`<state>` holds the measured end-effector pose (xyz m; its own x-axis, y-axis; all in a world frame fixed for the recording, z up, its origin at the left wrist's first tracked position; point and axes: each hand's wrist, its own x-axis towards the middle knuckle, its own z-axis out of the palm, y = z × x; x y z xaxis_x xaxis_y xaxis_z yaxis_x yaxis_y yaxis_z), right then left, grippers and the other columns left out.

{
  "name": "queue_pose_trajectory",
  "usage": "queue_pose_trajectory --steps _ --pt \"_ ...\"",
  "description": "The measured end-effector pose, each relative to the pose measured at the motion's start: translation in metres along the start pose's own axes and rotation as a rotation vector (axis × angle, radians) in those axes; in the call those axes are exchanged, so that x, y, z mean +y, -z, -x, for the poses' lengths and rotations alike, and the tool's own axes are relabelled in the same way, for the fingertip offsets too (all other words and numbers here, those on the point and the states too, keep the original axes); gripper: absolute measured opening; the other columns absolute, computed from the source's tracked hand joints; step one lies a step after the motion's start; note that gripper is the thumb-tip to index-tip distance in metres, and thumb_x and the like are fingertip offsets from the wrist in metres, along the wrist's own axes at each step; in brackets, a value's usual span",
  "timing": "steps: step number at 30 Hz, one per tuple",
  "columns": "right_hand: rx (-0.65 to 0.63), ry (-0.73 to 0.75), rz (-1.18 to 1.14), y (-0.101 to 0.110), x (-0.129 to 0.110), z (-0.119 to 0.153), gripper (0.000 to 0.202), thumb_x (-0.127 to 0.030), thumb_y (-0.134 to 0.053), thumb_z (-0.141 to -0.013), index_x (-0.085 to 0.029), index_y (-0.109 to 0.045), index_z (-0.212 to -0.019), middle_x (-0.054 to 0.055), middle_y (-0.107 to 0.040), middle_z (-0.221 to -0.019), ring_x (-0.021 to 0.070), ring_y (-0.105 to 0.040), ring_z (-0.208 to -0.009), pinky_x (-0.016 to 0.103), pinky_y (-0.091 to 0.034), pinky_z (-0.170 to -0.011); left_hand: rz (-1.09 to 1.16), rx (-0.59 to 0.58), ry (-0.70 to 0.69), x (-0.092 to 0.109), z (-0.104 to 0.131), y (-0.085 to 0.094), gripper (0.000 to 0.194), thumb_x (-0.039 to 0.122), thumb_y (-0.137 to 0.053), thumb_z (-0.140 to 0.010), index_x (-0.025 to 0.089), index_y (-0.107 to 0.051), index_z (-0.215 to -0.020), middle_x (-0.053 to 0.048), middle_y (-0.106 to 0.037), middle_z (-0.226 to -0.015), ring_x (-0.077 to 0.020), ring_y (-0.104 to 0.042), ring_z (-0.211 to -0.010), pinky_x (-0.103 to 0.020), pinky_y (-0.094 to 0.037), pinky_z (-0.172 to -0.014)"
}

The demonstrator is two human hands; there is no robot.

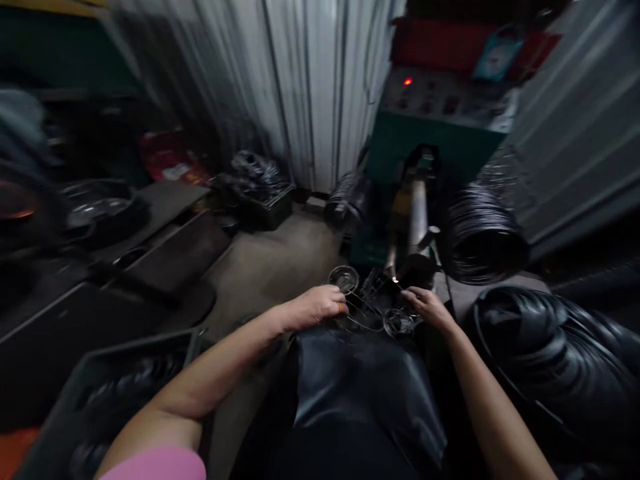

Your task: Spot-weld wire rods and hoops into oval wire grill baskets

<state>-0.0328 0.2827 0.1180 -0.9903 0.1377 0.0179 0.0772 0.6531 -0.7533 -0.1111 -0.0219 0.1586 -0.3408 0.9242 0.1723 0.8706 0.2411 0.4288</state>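
Observation:
My left hand [320, 307] is closed, fingers curled at a round wire piece [344, 277] with a ring at its top. A thin curved wire [367, 327] runs from near these fingers toward the right. My right hand [426, 305] is pinched at the tip of the spot welder [419, 217], where a small bright glint shows; what lies between its fingers is too small and blurred to make out. Between the hands, more bent wire pieces [399, 321] sit below the welder's arms. A black apron [360, 380] covers my lap.
Behind the arms stands a green machine cabinet [435, 137] with a red light. Coils of wire [483, 233] hang at right, above black looped bundles [550, 353]. At left are a crate [190, 347] and a low bench [175, 200]; a bin of metal parts [265, 200] stands by the corrugated wall [300, 80].

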Motion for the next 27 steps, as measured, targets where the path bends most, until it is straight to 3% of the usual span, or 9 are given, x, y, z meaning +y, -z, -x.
queue_pose_trajectory --steps 2,5,9,12,15,22,24,27 --pt "0.082 -0.055 -0.099 -0.017 -0.008 0.001 0.048 -0.064 -0.054 -0.072 -0.017 -0.061 -0.064 -0.001 -0.051 -0.057 0.0122 -0.044 -0.055 0.023 -0.033 -0.051 0.0 -0.018 0.047 0.0 0.049 0.021 0.021 0.021 -0.048 -0.086 0.025 -0.066 -0.094 -0.005 -0.065 -0.089 -0.0178 -0.056 -0.085 -0.026 -0.043 -0.081" --pt "0.219 -0.181 -0.29 -0.051 -0.025 -0.002 0.052 -0.068 -0.06 -0.064 -0.016 -0.062 -0.066 0.0 -0.052 -0.056 0.012 -0.044 -0.052 0.023 -0.033 -0.048 -0.036 0.05 0.259 -0.01 0.115 0.04 0.025 0.018 -0.044 -0.086 0.02 -0.064 -0.102 -0.005 -0.063 -0.094 -0.0167 -0.055 -0.087 -0.025 -0.042 -0.081" --pt "0.219 -0.224 -0.425 -0.088 -0.054 -0.003 0.054 -0.069 -0.065 -0.057 -0.016 -0.061 -0.063 -0.002 -0.051 -0.054 0.0107 -0.043 -0.05 0.022 -0.034 -0.046 -0.188 -0.01 0.621 -0.046 0.177 0.024 0.021 0.012 -0.049 -0.083 0.015 -0.065 -0.096 -0.004 -0.063 -0.09 -0.0156 -0.055 -0.085 -0.025 -0.042 -0.079" --pt "0.143 -0.173 -0.385 -0.1 -0.074 0.005 0.051 -0.067 -0.064 -0.062 -0.016 -0.063 -0.064 0.001 -0.056 -0.06 0.0126 -0.049 -0.056 0.022 -0.039 -0.051 -0.238 0.008 0.786 -0.079 0.208 -0.009 0.017 0.009 -0.049 -0.082 0.009 -0.065 -0.088 -0.008 -0.063 -0.086 -0.0179 -0.056 -0.083 -0.029 -0.042 -0.079" --pt "0.121 -0.168 -0.307 -0.101 -0.085 0.015 0.05 -0.066 -0.062 -0.065 -0.016 -0.064 -0.067 0.002 -0.06 -0.063 0.0146 -0.052 -0.059 0.023 -0.041 -0.053 -0.26 0.012 0.911 -0.104 0.23 -0.055 0.021 0.006 -0.043 -0.084 0.008 -0.064 -0.088 -0.011 -0.064 -0.087 -0.0213 -0.057 -0.087 -0.033 -0.041 -0.083" --pt "0.151 -0.272 -0.224 -0.086 -0.082 0.045 0.052 -0.066 -0.062 -0.065 -0.015 -0.068 -0.076 0.005 -0.064 -0.068 0.0182 -0.057 -0.065 0.024 -0.044 -0.056 -0.146 -0.127 1.054 -0.127 0.255 -0.183 0.03 0.004 -0.04 -0.082 0.018 -0.066 -0.083 -0.008 -0.069 -0.09 -0.0221 -0.063 -0.093 -0.048 -0.031 -0.102" --pt "0.141 -0.296 -0.213 -0.082 -0.083 0.053 0.052 -0.066 -0.063 -0.065 -0.015 -0.068 -0.077 0.005 -0.064 -0.07 0.0176 -0.057 -0.065 0.024 -0.043 -0.056 -0.102 -0.15 1.085 -0.132 0.26 -0.206 0.031 0.003 -0.041 -0.081 0.019 -0.067 -0.084 -0.007 -0.07 -0.091 -0.0216 -0.063 -0.094 -0.049 -0.027 -0.105" --pt "0.142 -0.281 -0.209 -0.075 -0.094 0.063 0.049 -0.064 -0.062 -0.068 -0.016 -0.067 -0.076 0.003 -0.061 -0.066 0.0154 -0.053 -0.06 0.023 -0.041 -0.054 -0.055 -0.16 1.124 -0.138 0.262 -0.219 0.032 0.003 -0.041 -0.08 0.017 -0.069 -0.088 -0.01 -0.071 -0.093 -0.0236 -0.063 -0.098 -0.051 -0.024 -0.107"
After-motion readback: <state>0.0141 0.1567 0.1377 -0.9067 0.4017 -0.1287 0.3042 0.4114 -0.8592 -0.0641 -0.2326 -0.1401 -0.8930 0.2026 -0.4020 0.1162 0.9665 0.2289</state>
